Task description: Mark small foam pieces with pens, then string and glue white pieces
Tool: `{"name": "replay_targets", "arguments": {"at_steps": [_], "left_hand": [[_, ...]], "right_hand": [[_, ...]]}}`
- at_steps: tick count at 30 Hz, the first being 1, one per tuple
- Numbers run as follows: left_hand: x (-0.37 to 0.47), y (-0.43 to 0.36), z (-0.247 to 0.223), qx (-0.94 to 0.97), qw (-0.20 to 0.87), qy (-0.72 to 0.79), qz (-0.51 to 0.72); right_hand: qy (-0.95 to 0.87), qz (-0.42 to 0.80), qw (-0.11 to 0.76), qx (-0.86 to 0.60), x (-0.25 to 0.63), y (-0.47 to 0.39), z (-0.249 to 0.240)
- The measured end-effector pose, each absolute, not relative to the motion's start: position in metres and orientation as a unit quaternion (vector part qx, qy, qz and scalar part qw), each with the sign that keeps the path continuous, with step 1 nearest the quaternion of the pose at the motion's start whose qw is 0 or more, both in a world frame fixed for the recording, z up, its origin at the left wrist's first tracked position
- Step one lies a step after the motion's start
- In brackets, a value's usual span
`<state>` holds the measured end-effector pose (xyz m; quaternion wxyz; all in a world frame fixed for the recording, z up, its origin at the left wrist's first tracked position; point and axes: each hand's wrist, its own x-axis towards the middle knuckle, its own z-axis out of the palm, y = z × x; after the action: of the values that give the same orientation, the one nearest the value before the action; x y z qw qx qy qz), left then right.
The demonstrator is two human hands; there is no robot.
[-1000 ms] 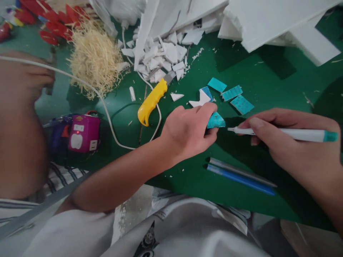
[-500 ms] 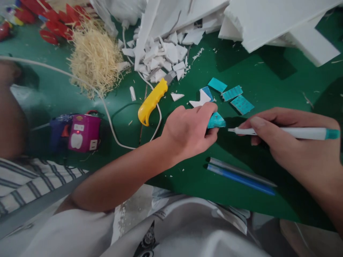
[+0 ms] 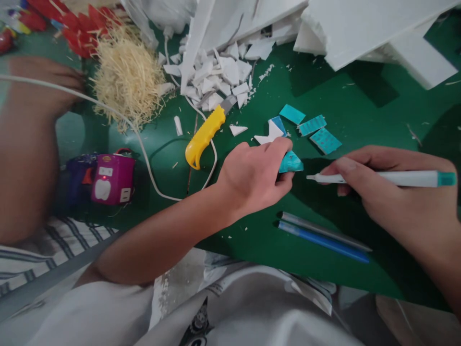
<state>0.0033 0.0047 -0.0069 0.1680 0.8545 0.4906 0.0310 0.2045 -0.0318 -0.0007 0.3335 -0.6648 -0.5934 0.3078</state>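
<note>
My left hand [image 3: 255, 170] is closed around a small teal-painted foam piece [image 3: 291, 162], whose pointed end sticks out past the fingers. In my right hand [image 3: 382, 192] is a white marker pen with a teal end [image 3: 410, 179], held like a writing tool. Its thin tip points left, a short gap away from the teal piece. Several teal pieces [image 3: 326, 140], some with drawn marks, lie just beyond my hands, beside a blue piece [image 3: 278, 126] and a white scrap [image 3: 268, 137]. A grey pen [image 3: 324, 230] and a blue pen [image 3: 324, 242] lie side by side below.
A yellow box cutter [image 3: 205, 137] lies left of my left hand, blade out. Behind it are white foam scraps [image 3: 216, 79], foam sheets [image 3: 360, 29] and a straw-like heap [image 3: 127, 72]. A white cord [image 3: 140, 139] runs past a magenta box [image 3: 113, 178]. Another person's arm [image 3: 29, 144] reaches in at left.
The other person's arm at the left has come further into view, its hand now near the red objects and the straw-like heap. My own hands have hardly moved.
</note>
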Motion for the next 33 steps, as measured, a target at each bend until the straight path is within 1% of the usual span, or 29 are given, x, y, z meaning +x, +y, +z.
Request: {"name": "replay_targets", "arguments": {"at_steps": [4,7,12,19,25,30,33], "left_hand": [[0.0032,0.0053,-0.0069,0.855,0.168,0.489,0.032],[0.0029,0.0059,-0.0065,0.855,0.171,0.49,0.026],[0.0025,0.0055,-0.0072,0.856,0.168,0.489,0.027],[0.0025,0.0053,-0.0074,0.857,0.162,0.489,0.027],[0.0037,0.0054,-0.0069,0.855,0.161,0.492,0.025],[0.0044,0.006,-0.0064,0.854,0.164,0.494,0.02],[0.0043,0.0059,-0.0061,0.855,0.163,0.493,0.021]], "right_hand": [[-0.585,0.281,0.334,-0.683,0.2035,-0.031,0.0014],[-0.585,0.298,0.333,-0.677,0.2044,-0.0305,-0.0001],[-0.595,0.288,0.36,-0.659,0.2065,-0.0311,-0.0079],[-0.582,0.308,0.332,-0.676,0.2057,-0.0319,-0.0016],[-0.599,0.279,0.336,-0.671,0.2047,-0.0331,-0.0015],[-0.59,0.31,0.333,-0.667,0.2023,-0.0319,-0.0005],[-0.585,0.295,0.337,-0.676,0.2023,-0.0318,-0.001]]}}
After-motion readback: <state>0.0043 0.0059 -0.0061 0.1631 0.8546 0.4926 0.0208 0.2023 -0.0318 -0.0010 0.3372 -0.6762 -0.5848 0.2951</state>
